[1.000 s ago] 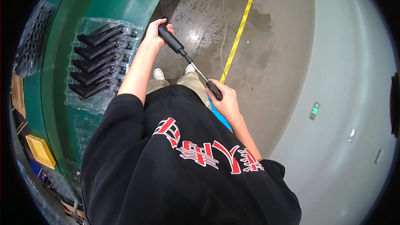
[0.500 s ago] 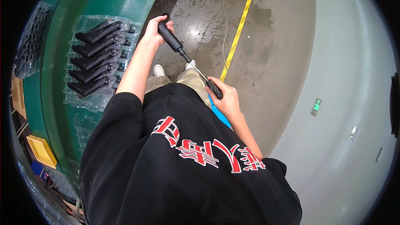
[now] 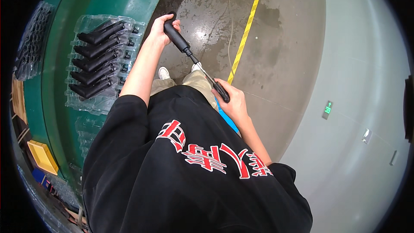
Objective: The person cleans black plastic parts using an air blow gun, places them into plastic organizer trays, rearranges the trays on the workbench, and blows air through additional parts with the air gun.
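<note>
My left hand is closed around the upper end of a black, bent-handled tool, whose thick round body narrows to a thin neck pointing down toward the right. My right hand grips a screwdriver by its black handle. Its metal shaft slants up to the left and meets the narrow tip of the black tool; how the two join is too small to make out. Both are held in the air in front of my body, above the floor.
On the green bench at the left lies a clear plastic tray with several similar black bent pieces. More clear trays are stacked farther left. A yellow bin stands lower left. Yellow tape crosses the floor; a pale wall rises at right.
</note>
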A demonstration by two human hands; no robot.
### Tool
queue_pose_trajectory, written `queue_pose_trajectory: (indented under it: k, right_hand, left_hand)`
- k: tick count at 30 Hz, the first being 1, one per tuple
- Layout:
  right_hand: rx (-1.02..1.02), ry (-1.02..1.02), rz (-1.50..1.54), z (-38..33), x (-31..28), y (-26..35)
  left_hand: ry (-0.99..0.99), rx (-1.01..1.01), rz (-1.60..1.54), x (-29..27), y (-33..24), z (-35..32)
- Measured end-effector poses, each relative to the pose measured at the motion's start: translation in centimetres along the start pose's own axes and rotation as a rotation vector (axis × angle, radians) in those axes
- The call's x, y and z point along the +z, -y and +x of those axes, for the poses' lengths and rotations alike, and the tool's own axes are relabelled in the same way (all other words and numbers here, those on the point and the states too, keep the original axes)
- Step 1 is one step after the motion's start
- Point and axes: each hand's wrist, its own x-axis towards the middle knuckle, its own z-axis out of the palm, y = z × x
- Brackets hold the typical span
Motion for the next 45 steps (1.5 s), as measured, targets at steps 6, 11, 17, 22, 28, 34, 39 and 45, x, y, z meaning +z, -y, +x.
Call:
queue_pose_trajectory:
  k: [6, 11, 17, 22, 28, 34, 39, 45]
  right_hand:
    - [0.062, 0.031, -0.015, -0.4, -0.1, 0.4]
    - [0.047, 0.031, -0.013, -0.5, 0.1, 0.2]
    - [-0.041, -0.018, 0.031, -0.4, 0.4, 0.1]
    - [-0.044, -0.024, 0.071, -0.2, 0.2, 0.5]
    - [0.201, -0.110, 0.277, 0.2, -1.6, -0.5]
    - [0.234, -0.262, 0.650, 4.1, -1.9, 0.0]
    - [-0.046, -0.318, 0.523, 6.4, -1.3, 1.3]
    - [0.062, -0.079, 0.426, 6.0, -4.6, 0.9]
  left_hand:
    - [0.005, 0.007, 0.014, 0.1, 0.1, -0.5]
    - [0.022, 0.007, 0.026, -0.5, 0.0, -0.7]
    - [0.012, -0.010, 0.014, -0.4, 0.3, -0.9]
    - [0.029, -0.006, -0.001, -0.4, 1.4, -0.8]
    - [0.092, 0.275, 0.355, 1.3, 1.9, -2.2]
    - [0.350, 0.102, 0.473, 4.1, 6.5, -4.0]
    - [0.429, 0.152, 0.217, 7.0, 10.7, -5.5]
    - [0.429, 0.217, 0.137, 10.8, 13.1, -9.4]
